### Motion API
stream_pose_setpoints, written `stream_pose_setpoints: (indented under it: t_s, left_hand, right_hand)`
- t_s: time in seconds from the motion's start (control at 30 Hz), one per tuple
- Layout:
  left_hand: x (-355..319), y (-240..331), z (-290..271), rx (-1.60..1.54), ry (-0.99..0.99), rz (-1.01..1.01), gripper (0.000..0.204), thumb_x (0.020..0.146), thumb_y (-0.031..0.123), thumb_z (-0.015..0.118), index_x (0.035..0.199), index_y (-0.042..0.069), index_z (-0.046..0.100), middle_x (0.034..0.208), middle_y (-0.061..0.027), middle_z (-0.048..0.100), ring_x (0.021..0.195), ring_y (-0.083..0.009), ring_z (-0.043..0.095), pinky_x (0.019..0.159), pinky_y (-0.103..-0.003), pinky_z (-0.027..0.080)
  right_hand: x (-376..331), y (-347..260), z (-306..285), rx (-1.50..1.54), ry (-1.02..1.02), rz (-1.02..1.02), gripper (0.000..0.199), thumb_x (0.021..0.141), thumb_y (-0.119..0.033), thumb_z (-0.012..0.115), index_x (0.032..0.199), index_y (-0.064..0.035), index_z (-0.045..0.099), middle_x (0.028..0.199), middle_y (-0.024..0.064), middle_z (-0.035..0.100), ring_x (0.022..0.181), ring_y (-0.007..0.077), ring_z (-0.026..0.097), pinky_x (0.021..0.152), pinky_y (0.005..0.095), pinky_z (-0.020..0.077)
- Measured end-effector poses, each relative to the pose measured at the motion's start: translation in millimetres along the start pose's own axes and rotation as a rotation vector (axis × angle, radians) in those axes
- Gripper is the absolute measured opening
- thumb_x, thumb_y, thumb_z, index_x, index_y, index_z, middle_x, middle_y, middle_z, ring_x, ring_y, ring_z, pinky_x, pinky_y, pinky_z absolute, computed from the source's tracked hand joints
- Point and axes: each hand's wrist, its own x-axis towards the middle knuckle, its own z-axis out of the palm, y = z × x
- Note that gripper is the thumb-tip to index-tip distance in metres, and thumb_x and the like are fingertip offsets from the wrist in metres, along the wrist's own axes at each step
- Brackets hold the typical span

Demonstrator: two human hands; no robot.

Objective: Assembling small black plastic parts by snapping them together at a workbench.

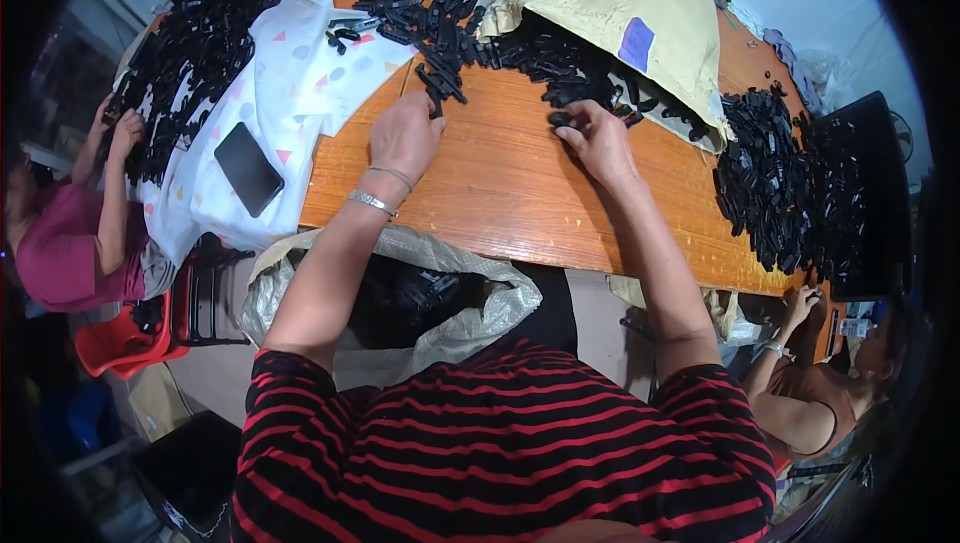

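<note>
Plainly, the left hand (405, 135) was curled knuckles-up on the wooden table (500, 193), its fingertips pinched on a small black plastic piece (436, 103) at the near edge of the long heap of black pieces (470, 28); whether the fingers fully closed on it could not be told from above. The right hand (598, 138) lay near it, fingers narrowed around another black piece (560, 119) at the foot of the same heap. As a judgement, the sorting looked far from finished: the heap stretched across the table top and under the tan sacks (610, 3), a second dark pile (775, 178) sat well apart on the right, and the open woven bag (440, 298) below the table edge, between the forearms, showed only some black pieces inside. A dark phone (248, 168) rested on a white patterned cloth (290, 93) to the left. Another person's hands (115, 128) worked at the far left pile, and a third person's hand (805, 298) showed at the lower right. The exact shape of the pieces was too small to make out, the bag's depth was hidden, and the table's far corners were cut off by the dark rim.
</note>
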Motion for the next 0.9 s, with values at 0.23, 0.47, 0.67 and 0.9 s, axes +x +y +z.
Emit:
stream_pose_setpoints:
  t_s: [0.23, 0.47, 0.67, 0.9]
  left_hand:
    - [-12.5, -7.9, -0.8, -0.028, 0.087, 0.109, 0.017, 0.080, 0.018, 0.070, 0.085, 0.004, 0.062, 0.082, -0.0132, 0.065, 0.077, -0.0315, 0.064, 0.066, -0.041, 0.050]
    - [-10.0, 0.2, 7.9, -0.103, 0.082, 0.041, 0.020, 0.080, 0.022, 0.071, 0.092, 0.007, 0.066, 0.085, -0.0099, 0.066, 0.080, -0.0281, 0.065, 0.068, -0.039, 0.051]
    - [-12.9, 7.6, 6.0, -0.133, -0.032, 0.058, 0.024, 0.082, 0.019, 0.068, 0.105, 0.011, 0.067, 0.092, -0.0102, 0.068, 0.087, -0.0292, 0.065, 0.074, -0.040, 0.051]
    - [-14.4, 13.6, 10.7, -0.160, -0.053, 0.112, 0.017, 0.084, 0.018, 0.064, 0.098, 0.009, 0.069, 0.091, -0.0126, 0.067, 0.086, -0.0305, 0.065, 0.074, -0.040, 0.051]
  right_hand:
    - [-0.2, -19.1, 11.4, 0.056, -0.067, -0.096, 0.025, 0.079, -0.008, 0.074, 0.099, -0.0001, 0.062, 0.078, 0.0093, 0.063, 0.062, 0.0167, 0.060, 0.059, 0.0302, 0.0490]
    - [-3.1, -34.9, 13.3, -0.179, -0.037, -0.223, 0.023, 0.077, -0.011, 0.074, 0.096, -0.0029, 0.065, 0.090, 0.0141, 0.062, 0.075, 0.0309, 0.063, 0.068, 0.0387, 0.0511]
    - [-0.7, -47.1, 19.2, -0.294, -0.084, -0.313, 0.015, 0.080, -0.010, 0.068, 0.095, -0.0059, 0.066, 0.093, 0.0152, 0.060, 0.076, 0.0361, 0.062, 0.068, 0.0436, 0.0517]
    - [-6.7, -48.2, 20.6, -0.241, -0.060, -0.365, 0.012, 0.083, -0.004, 0.062, 0.095, -0.0052, 0.062, 0.092, 0.0159, 0.058, 0.076, 0.0388, 0.061, 0.064, 0.0447, 0.0511]
